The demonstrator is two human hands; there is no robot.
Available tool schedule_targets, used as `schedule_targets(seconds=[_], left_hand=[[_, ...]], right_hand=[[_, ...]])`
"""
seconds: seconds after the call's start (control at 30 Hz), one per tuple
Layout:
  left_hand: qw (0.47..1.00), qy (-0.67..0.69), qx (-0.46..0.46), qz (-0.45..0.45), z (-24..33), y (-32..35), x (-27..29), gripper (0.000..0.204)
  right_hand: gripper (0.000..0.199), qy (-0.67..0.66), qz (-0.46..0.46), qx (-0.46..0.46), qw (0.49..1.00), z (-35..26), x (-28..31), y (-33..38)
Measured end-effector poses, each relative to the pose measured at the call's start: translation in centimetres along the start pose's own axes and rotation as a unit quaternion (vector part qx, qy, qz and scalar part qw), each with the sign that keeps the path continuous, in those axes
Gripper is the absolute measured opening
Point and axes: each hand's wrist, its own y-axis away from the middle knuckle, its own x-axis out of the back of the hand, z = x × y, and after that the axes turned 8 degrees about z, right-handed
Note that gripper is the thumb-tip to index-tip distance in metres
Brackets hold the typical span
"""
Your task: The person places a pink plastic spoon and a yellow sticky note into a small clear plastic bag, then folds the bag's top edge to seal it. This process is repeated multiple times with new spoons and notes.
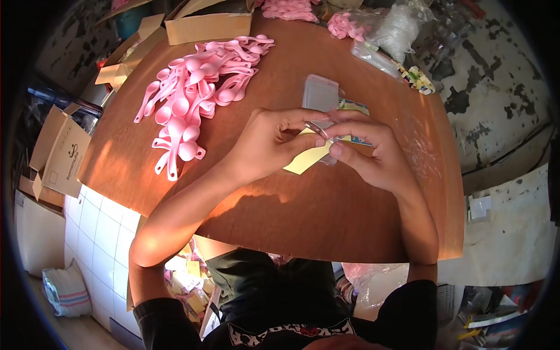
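Note:
Above the right part of the brown table, my two hands meet at their fingertips. My left hand (259,143) is closed, its thumb pressed over a small yellow card (304,159). A thin shiny piece (317,129) shows between its thumb and forefinger; its kind cannot be made out. My right hand (376,150) is closed in a pinch beside it, with what looks like clear plastic at the fingertips. Just beyond the hands lie a clear plastic pack (321,93) and printed yellow-and-blue cards (354,107), partly covered by my fingers.
Pink plastic spoons (185,99) are heaped on the table (280,227) at the left. A cardboard box (209,26) stands at the far edge. More pink pieces (345,26), plastic bags (399,32) and a small printed bundle (417,80) lie far right. An open carton (61,149) is at the left.

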Motion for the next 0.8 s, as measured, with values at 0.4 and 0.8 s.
schedule_targets(seconds=[0.4,0.8], left_hand=[[0.998,-0.013,-0.056,-0.019,1.1,0.4,0.0,0.054],[0.986,0.135,0.047,-0.079,0.8,-0.2,-0.3,0.041]], right_hand=[[0.03,-0.008,-0.073,-0.122,0.99,0.0,-0.3,0.7],[0.025,-0.024,0.005,-0.009,1.0,13.0,-3.4,-7.1]])
